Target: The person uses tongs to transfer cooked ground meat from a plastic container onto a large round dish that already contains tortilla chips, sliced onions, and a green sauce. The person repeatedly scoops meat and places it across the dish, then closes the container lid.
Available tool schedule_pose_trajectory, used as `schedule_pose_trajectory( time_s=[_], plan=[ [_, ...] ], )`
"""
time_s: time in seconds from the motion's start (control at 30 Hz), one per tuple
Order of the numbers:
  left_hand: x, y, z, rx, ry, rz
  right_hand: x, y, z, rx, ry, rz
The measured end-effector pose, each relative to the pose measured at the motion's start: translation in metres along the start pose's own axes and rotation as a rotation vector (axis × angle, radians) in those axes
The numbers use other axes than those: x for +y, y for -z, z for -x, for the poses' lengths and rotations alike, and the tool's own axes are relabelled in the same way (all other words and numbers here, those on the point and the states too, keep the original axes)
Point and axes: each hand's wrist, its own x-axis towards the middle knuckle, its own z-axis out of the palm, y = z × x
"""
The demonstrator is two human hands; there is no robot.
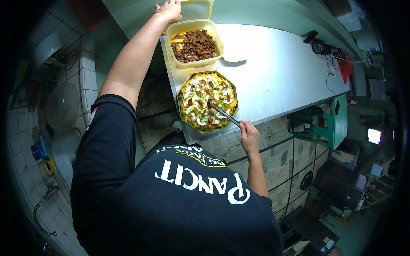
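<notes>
My left hand (170, 11) reaches far forward to the left edge of a translucent, yellow-rimmed lid (197, 10), its fingers bent at that edge. The lid stands tilted against the wall behind a square plastic container (195, 65). Dark brown chopped, cooked food (194, 45) with some orange oil fills much of the container. My right hand (250, 135) is closed around the handle end of tongs (227, 115). The tongs' tips touch the toppings in an octagonal tray (235, 91) of yellow noodles (198, 100), covered with egg slices, green bits and brown pieces.
A white flat item (235, 51) lies right of the container on the pale table (277, 64). A black device with cables (320, 48) sits at the table's far right. A green plastic stool (331, 121) stands beyond the right edge. Left is a tiled counter (88, 79) with basins.
</notes>
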Motion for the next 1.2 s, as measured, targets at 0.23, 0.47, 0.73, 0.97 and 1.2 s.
schedule_pose_trajectory(
  time_s=[0.23,0.47,0.73,0.97,1.2],
  plan=[
    [0.011,0.004,0.011,0.124,0.007,0.074,-0.010,0.005,-0.002,0.040,0.043,0.116],
    [0.006,0.004,0.009,0.236,-0.092,0.353,-0.020,0.032,0.015,0.167,-0.062,-0.010],
    [0.020,0.023,0.063,0.461,-0.519,0.524,-0.007,0.059,0.046,0.451,-0.197,-0.158],
    [0.060,-0.020,0.179,0.309,-0.664,0.422,0.013,0.065,0.044,0.493,-0.285,-0.301],
    [0.077,-0.039,0.176,0.256,-0.607,0.435,0.038,0.069,-0.004,0.400,-0.208,-0.384]
  ],
)
